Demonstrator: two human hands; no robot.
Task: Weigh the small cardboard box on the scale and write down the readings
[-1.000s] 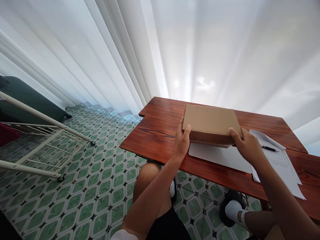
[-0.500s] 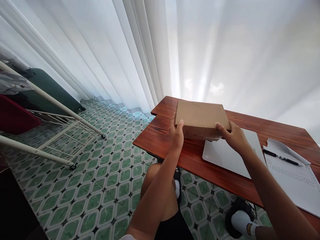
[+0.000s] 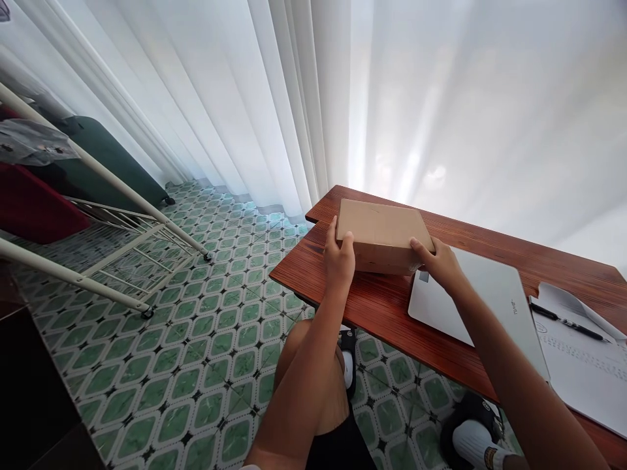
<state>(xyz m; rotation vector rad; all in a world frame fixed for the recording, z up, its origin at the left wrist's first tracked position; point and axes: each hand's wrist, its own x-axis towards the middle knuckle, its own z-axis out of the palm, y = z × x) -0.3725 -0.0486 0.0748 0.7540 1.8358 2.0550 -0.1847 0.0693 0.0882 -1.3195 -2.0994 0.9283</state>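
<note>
Near the table's (image 3: pixel 392 307) left corner, the left hand (image 3: pixel 339 258) and right hand (image 3: pixel 439 264) clamp the box's (image 3: pixel 382 232) two ends, its right edge overlapping the laptop (image 3: pixel 490 300), so uneven footing could tip it off the edge.

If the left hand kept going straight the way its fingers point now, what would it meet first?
The left hand already grips the cardboard box at its near left corner, so it meets the box at once. Beyond lie bare table and the curtain.
</note>
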